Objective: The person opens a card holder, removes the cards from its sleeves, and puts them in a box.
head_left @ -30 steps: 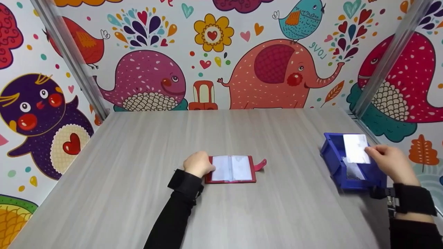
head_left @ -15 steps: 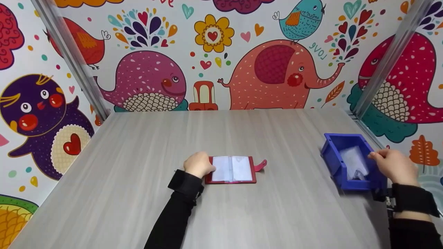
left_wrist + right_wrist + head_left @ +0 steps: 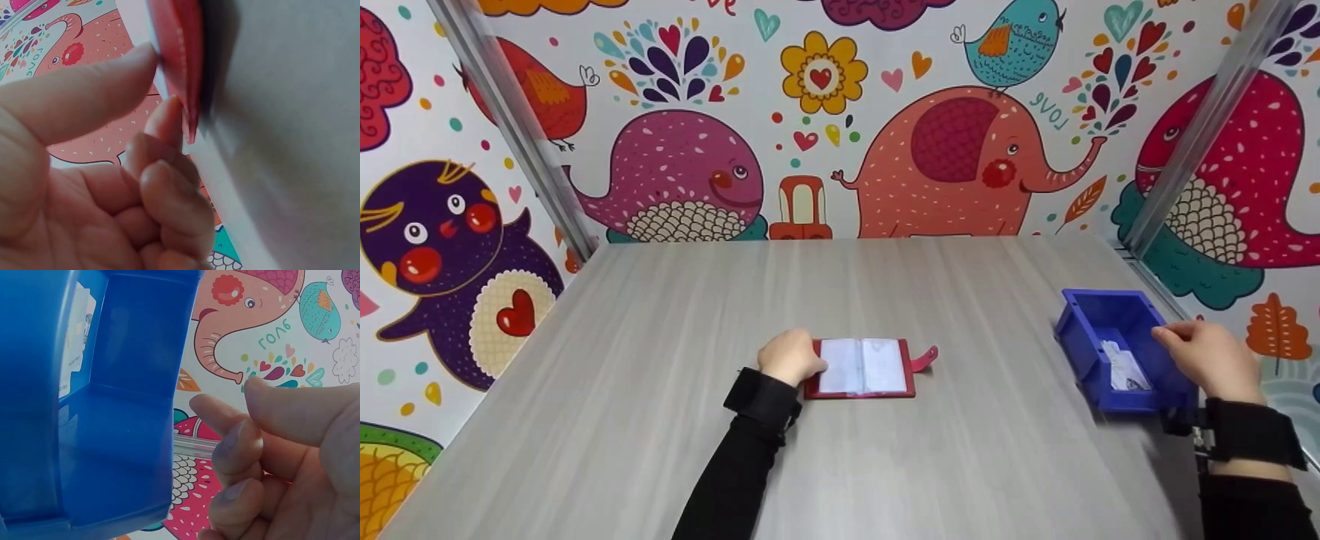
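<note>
On the table lies an opened red card holder [image 3: 911,367] with pale pages and a pink strap [image 3: 926,358] sticking out to the right. My left hand [image 3: 790,357] pinches its left edge between thumb and forefinger; the left wrist view shows the red cover's edge [image 3: 183,50] there. Over the right side of a blue bin [image 3: 1087,352] hovers my right hand [image 3: 1211,356], its thumb and forefinger apart and its other fingers loosely curled. It holds nothing. Cards [image 3: 1123,367] lie on the bin's floor; the right wrist view shows some of them [image 3: 73,343] overlapping.
The bin stands near the right edge of the wood-grain table [image 3: 960,465]. Behind and beside the table rise walls printed with cartoon animals [image 3: 945,172]. Metal posts [image 3: 514,135] stand at the two back corners.
A second ago my right hand pinched a white card above the bin. It let go, and the card dropped into the bin. My left hand and the card holder stayed put.
</note>
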`<state>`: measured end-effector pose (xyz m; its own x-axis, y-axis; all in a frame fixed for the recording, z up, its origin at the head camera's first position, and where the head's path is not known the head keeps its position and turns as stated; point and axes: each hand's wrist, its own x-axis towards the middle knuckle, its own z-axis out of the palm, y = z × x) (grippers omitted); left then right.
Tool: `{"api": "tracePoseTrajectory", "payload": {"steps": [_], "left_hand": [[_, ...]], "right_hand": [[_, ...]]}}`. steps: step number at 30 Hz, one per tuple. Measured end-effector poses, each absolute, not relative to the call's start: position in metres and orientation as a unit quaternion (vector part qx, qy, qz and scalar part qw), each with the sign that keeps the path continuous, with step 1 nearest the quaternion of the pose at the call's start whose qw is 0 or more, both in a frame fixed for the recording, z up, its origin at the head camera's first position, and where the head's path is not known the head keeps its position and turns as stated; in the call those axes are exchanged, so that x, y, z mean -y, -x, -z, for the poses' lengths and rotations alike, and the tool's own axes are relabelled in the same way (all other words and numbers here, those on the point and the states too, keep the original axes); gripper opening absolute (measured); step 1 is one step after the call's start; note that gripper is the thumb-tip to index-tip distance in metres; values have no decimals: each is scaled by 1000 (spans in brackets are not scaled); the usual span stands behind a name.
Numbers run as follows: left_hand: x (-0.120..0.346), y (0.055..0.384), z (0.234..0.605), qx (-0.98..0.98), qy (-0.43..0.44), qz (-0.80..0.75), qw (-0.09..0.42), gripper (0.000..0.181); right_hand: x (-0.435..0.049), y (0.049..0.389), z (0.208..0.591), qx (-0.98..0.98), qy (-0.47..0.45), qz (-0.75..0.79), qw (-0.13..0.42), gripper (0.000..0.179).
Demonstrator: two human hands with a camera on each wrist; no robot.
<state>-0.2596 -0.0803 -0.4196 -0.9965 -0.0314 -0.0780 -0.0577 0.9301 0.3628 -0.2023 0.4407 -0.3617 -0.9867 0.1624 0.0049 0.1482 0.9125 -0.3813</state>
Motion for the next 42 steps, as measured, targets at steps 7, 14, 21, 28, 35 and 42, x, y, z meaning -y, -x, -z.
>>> {"api": "tracePoseTrajectory", "payload": {"steps": [7, 14, 21, 28, 35, 42], "left_hand": [[80, 259, 420, -982, 22, -185, 35, 24], [80, 260, 421, -982, 24, -187, 34, 25], [80, 260, 421, -982, 24, -185, 35, 27], [80, 259, 421, -982, 21, -185, 31, 28], [80, 259, 421, -982, 25, -185, 31, 28], [80, 260, 421, -981, 24, -189, 36, 24]], "right_hand": [[-434, 200, 361, 978, 73, -193, 37, 71], [-421, 197, 358, 974, 66, -206, 72, 67], [-405, 192, 351, 972, 48, -217, 80, 64], [-386, 192, 348, 967, 41, -238, 76, 63], [-365, 196, 348, 963, 15, -253, 93, 61], [-344, 202, 344, 957, -30, -254, 137, 48]]}}
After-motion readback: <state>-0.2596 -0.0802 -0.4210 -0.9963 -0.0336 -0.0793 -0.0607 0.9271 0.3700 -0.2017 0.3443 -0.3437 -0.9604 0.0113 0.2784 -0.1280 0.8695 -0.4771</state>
